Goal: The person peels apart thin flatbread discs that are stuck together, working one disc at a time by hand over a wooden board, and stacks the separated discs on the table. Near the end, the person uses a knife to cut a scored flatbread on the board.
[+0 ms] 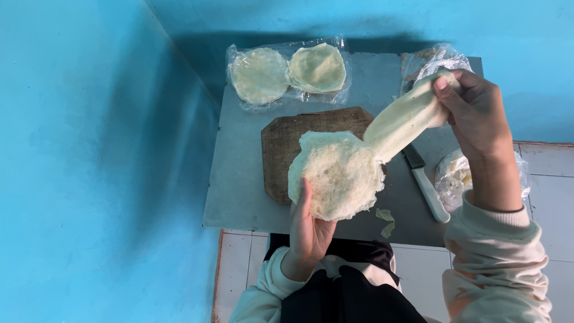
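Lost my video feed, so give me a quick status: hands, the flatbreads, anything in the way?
Left hand under flatbread stack. Right hand peeling top sheet away. Knife beside board, clear.

— Where does the view sit?
— On the person's head, looking almost straight down at the grey table point(239, 197), fairly close.
— Which way does it face?
— Toward the table's far edge and the blue wall; the person's lap lies at the bottom.

The pale flatbread stack point(338, 173) hides the left hand's point(308, 230) fingers.
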